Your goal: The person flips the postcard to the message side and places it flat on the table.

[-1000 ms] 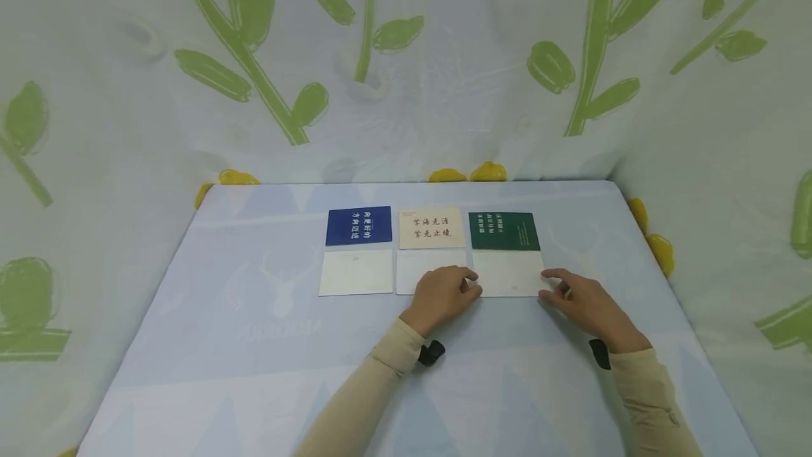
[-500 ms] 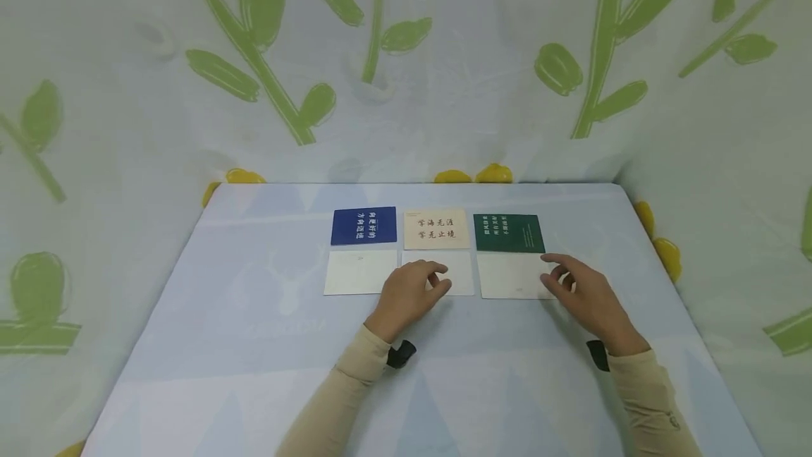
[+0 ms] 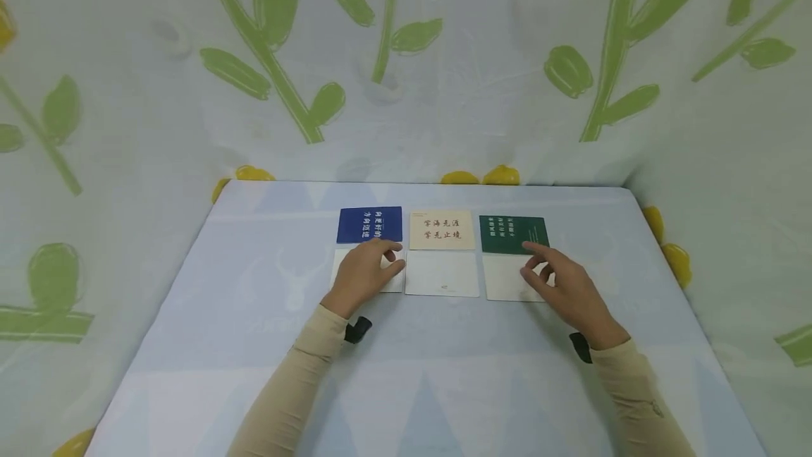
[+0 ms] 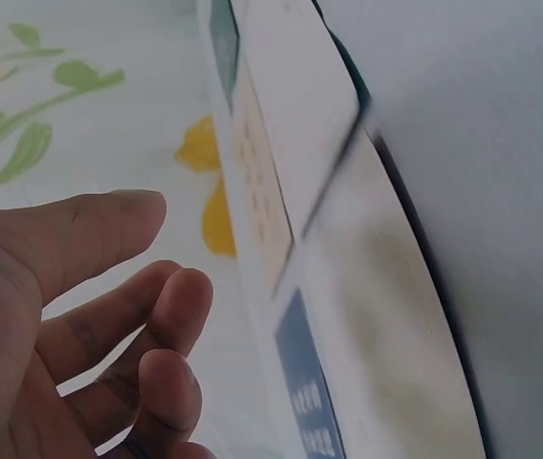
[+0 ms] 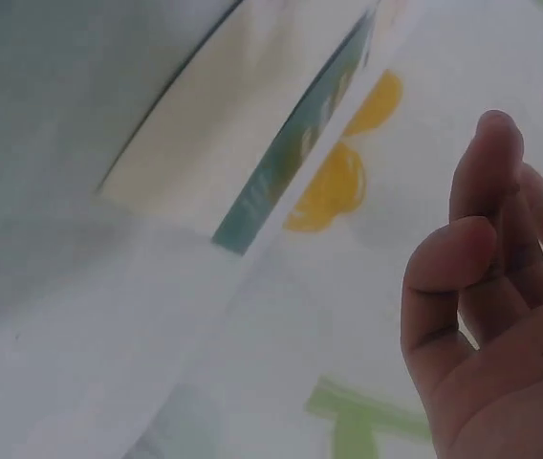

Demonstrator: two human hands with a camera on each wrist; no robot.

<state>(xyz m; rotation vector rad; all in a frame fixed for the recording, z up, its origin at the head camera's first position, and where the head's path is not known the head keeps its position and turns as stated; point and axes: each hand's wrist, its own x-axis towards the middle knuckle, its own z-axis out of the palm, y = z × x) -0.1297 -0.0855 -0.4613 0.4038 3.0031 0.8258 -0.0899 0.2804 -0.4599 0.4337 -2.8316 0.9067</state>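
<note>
In the head view two rows of thin, flat booklets or cards lie on the table; I cannot tell which kind. At the back are a blue one (image 3: 370, 224), a cream one (image 3: 441, 230) and a green one (image 3: 501, 234), all with printed characters. Three white ones lie in front: left (image 3: 393, 283), middle (image 3: 442, 273) and right (image 3: 504, 277). My left hand (image 3: 361, 273) is over the left white one, partly hiding it, fingers loosely bent around nothing. Over the right white and green ones hovers my right hand (image 3: 569, 289), also holding nothing, with thumb and forefinger apart.
A pale, patterned cloth covers the table (image 3: 406, 386). Behind it and at both sides hang curtains (image 3: 469, 90) printed with green leaves and yellow flowers. A dark strap shows at each wrist, above beige sleeves.
My left hand has moved left, from the right white card's edge across the middle one to the left one. My right hand has lifted off the right white card's edge and shifted slightly inward.
</note>
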